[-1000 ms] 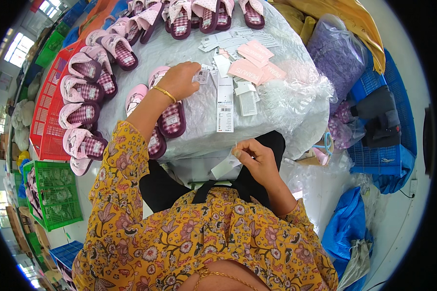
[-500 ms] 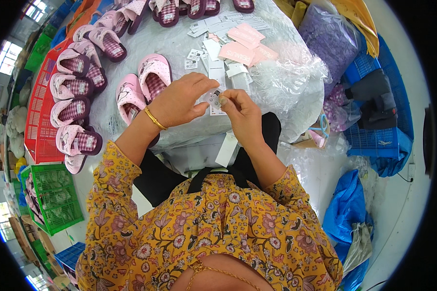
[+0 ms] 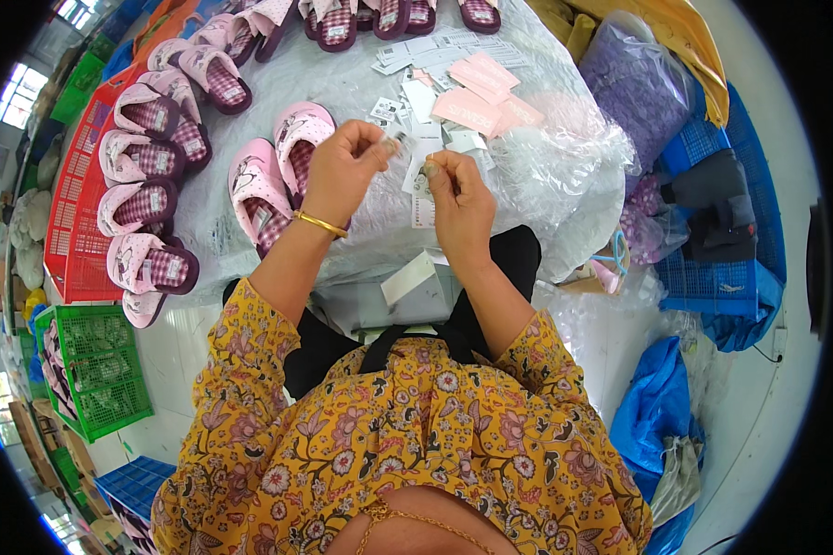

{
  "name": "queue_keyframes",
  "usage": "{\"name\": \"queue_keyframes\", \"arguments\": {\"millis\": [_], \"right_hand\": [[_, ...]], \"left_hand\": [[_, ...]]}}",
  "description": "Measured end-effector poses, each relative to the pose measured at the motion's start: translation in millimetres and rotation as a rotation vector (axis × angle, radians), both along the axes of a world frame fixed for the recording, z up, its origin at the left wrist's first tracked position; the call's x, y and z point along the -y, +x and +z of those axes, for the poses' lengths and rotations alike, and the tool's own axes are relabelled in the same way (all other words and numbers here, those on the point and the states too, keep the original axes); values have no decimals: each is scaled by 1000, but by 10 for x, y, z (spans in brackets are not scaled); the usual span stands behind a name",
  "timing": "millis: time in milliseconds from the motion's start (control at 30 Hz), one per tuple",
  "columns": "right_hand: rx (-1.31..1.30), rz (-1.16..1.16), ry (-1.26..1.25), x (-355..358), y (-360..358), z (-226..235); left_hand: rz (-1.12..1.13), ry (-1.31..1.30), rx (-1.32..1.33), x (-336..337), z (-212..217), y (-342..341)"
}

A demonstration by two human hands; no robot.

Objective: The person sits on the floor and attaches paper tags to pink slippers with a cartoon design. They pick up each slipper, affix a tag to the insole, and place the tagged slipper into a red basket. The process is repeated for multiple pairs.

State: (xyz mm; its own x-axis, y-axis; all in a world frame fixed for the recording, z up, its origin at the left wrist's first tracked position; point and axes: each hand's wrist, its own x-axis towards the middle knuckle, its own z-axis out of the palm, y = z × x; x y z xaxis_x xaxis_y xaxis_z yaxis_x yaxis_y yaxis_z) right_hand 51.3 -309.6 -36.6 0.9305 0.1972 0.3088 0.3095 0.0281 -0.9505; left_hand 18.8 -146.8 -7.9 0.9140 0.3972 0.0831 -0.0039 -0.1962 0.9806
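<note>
My left hand [image 3: 342,171] is closed in a pinch on a small whitish sticker [image 3: 401,144], which is smeared by motion. Close beside it, my right hand [image 3: 463,205] pinches a small white sticker sheet [image 3: 423,209] with printed marks on it. Under and behind both hands lie loose white labels [image 3: 420,100] and pink cards [image 3: 467,111]. Just left of my left hand is a pair of pink slippers [image 3: 253,182] with checked purple lining, partly covered by my wrist.
Several finished-looking pink slippers [image 3: 139,208] line the left and far edges of the plastic-covered table [image 3: 204,268]. A red crate [image 3: 69,231] and a green crate [image 3: 97,370] stand at left. On the right are a blue crate [image 3: 703,277] and a bag of purple material [image 3: 634,83].
My left hand has pulled up and away from my right hand with the small sticker. The sticker sheet stays in my right hand, and the whole view has shifted slightly.
</note>
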Motion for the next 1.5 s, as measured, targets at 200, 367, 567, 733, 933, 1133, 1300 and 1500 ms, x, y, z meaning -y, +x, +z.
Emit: {"name": "queue_keyframes", "arguments": {"millis": [200, 367, 567, 733, 933, 1133, 1300, 1500], "right_hand": [[477, -154, -185, -83, 264, -97], [-237, 253, -13, 8, 51, 158], [-354, 344, 29, 37, 13, 281], [-368, 360, 25, 59, 11, 265], [-379, 368, 7, 90, -18, 306], [-383, 393, 7, 109, -23, 280], [-391, 402, 10, 122, -33, 279], [-413, 408, 30, 138, -33, 240]], "left_hand": [[76, 86, -56, -44, 126, -54], [36, 88, -62, 51, 110, -192], [-15, 153, -17, 96, 117, -245], [-3, 155, 28, 119, 103, -258], [-6, 153, 31, 121, 93, -279], [-14, 147, 24, 124, 88, -296], [-18, 166, 14, 124, 92, -313], [-40, 319, 14, 163, 134, -382]]}}
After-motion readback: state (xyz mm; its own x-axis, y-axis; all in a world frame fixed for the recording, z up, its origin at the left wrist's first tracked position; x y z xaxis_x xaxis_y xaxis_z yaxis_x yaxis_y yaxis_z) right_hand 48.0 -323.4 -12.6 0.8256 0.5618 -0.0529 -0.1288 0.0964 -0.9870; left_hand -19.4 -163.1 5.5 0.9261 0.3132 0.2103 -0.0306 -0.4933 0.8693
